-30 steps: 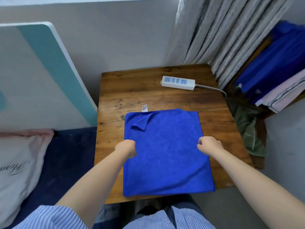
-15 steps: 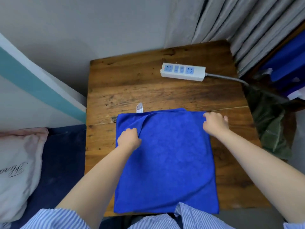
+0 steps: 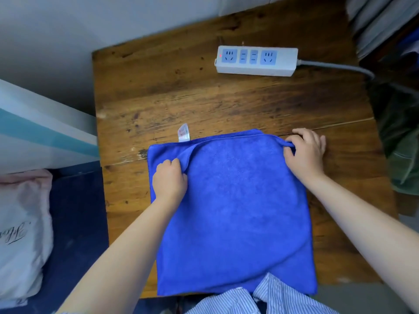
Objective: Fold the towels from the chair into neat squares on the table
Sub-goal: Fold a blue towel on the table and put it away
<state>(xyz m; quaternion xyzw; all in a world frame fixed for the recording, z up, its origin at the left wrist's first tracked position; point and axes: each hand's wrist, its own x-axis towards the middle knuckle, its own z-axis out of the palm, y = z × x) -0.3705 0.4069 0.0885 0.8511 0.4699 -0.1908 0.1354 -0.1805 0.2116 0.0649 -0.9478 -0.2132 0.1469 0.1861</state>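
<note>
Where the blue towel (image 3: 235,211) lies spread on the wooden table (image 3: 181,98), its far edge is held at 2 points. A fold of the upper layer near the far-left corner is pinched by the curled fingers of the left hand (image 3: 169,180), and the far-right corner is gripped by the right hand (image 3: 305,152), with a rolled bit of hem seen between thumb and fingers. The towel is placed toward the near half of the table, its near edge reaching the table's front edge, where it is partly covered by a striped shirt (image 3: 260,300). A white tag (image 3: 183,132) is seen sticking out beyond the far edge. Bare wood is left beyond the towel, up to a white power strip (image 3: 256,61) lying near the back edge, well apart from the cloth. Narrow strips of bare table are left on both sides of the towel.
</note>
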